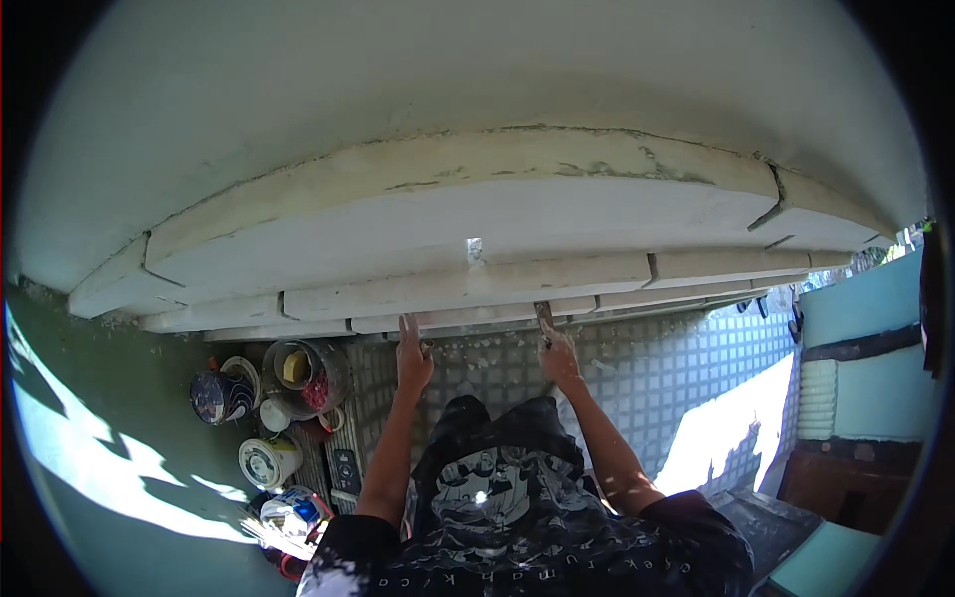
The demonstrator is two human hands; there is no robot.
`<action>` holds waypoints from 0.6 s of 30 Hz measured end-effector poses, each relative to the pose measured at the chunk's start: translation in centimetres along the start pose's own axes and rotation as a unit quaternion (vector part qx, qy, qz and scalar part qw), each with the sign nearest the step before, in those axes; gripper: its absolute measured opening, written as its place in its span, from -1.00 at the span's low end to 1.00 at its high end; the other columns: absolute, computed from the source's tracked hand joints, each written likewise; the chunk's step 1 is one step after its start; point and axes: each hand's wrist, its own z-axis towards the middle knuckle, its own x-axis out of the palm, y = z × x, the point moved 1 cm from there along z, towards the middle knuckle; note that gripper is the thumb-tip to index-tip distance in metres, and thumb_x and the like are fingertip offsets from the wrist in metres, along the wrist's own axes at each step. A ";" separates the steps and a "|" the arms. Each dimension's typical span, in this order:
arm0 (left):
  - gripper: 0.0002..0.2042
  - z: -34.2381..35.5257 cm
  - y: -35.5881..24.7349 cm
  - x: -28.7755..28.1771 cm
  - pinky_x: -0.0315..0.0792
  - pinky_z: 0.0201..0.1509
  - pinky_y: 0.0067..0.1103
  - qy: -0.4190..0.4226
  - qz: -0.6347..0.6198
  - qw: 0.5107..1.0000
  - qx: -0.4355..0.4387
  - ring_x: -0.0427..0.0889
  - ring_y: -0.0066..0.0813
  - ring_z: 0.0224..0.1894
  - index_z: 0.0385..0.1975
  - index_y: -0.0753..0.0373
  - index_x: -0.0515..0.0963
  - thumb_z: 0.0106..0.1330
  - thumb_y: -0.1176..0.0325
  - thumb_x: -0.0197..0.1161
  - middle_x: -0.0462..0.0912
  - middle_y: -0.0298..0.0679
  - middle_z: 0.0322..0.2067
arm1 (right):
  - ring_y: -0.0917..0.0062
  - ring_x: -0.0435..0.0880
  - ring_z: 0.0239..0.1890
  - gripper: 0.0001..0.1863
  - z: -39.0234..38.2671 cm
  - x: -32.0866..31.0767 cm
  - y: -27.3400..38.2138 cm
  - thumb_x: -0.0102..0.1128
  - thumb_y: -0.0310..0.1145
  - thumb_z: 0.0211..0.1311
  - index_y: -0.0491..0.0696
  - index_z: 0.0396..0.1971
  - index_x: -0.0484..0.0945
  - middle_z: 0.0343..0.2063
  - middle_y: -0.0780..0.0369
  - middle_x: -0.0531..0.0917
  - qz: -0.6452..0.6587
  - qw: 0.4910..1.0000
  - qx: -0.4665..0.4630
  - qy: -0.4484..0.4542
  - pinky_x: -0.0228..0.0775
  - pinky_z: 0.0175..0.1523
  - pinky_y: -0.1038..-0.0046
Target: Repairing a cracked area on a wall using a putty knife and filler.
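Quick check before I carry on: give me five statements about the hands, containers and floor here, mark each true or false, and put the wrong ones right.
1. The right hand holds a narrow, flat, dark tool. True.
2. The left hand rests on the black printed shirt. False: it reaches forward, a finger extended toward the pale, jointed ledge.
3. A round white tub stands near a round, see-through bucket. True.
4. Both containers are to the person's right. False: both are to the left.
5. Bright light falls on part of the grey, square-patterned floor, to the person's right. True.
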 end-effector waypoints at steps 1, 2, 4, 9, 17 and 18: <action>-0.21 0.0 0.7 -0.1 0.17 0.31 -0.25 0.045 0.054 0.998 -0.001 -0.13 -0.01 0.45 0.40 0.25 -0.04 0.10 0.66 0.09 -0.07 0.01 0.41 | 0.14 0.57 -0.08 -0.47 0.4 0.2 0.7 0.06 -0.41 0.18 0.04 0.21 0.38 -0.10 0.04 0.62 0.019 1.000 0.013 -0.003 0.34 0.08 0.20; -0.21 -0.2 1.3 -0.2 0.17 0.30 -0.24 0.090 0.107 0.990 -0.001 -0.17 -0.03 0.46 0.40 0.24 -0.06 0.12 0.63 0.10 -0.11 0.00 0.42 | 0.16 0.56 -0.05 -0.46 0.4 0.3 1.3 0.07 -0.41 0.17 0.03 0.22 0.37 -0.07 0.04 0.62 0.038 0.999 0.026 -0.006 0.33 0.08 0.22; -0.21 -0.3 1.9 -0.4 0.20 0.29 -0.24 0.095 0.101 0.990 0.018 -0.17 -0.04 0.46 0.41 0.22 -0.07 0.13 0.62 0.10 -0.12 -0.01 0.42 | 0.14 0.54 -0.05 -0.46 -0.9 -0.1 3.1 0.06 -0.38 0.18 0.05 0.23 0.37 -0.07 0.04 0.61 0.056 0.997 0.049 -0.006 0.29 0.09 0.18; -0.19 0.1 2.3 -0.9 0.31 0.22 -0.27 0.116 0.087 0.988 0.044 -0.17 -0.03 0.46 0.41 0.20 -0.08 0.11 0.63 0.09 -0.15 0.00 0.42 | 0.12 0.53 -0.05 -0.45 -2.8 0.3 4.5 0.06 -0.35 0.18 0.09 0.24 0.37 -0.06 0.04 0.61 0.047 0.993 0.109 0.025 0.25 0.10 0.15; -0.19 0.6 3.2 -2.1 0.39 0.19 -0.37 0.203 0.064 0.977 0.022 -0.15 -0.03 0.45 0.40 0.23 -0.05 0.06 0.66 0.09 -0.14 0.01 0.42 | 0.16 0.53 -0.01 -0.43 -1.0 1.0 5.4 0.09 -0.34 0.17 0.13 0.25 0.36 -0.05 0.03 0.59 0.054 0.995 0.083 -0.005 0.24 0.13 0.17; -0.19 0.8 2.9 -2.3 0.39 0.19 -0.37 0.203 0.063 0.977 0.026 -0.15 -0.03 0.45 0.40 0.23 -0.05 0.06 0.66 0.09 -0.14 0.01 0.42 | 0.16 0.53 -0.01 -0.43 -1.2 1.1 5.2 0.09 -0.34 0.17 0.13 0.25 0.36 -0.05 0.03 0.59 0.053 0.995 0.084 -0.008 0.24 0.13 0.17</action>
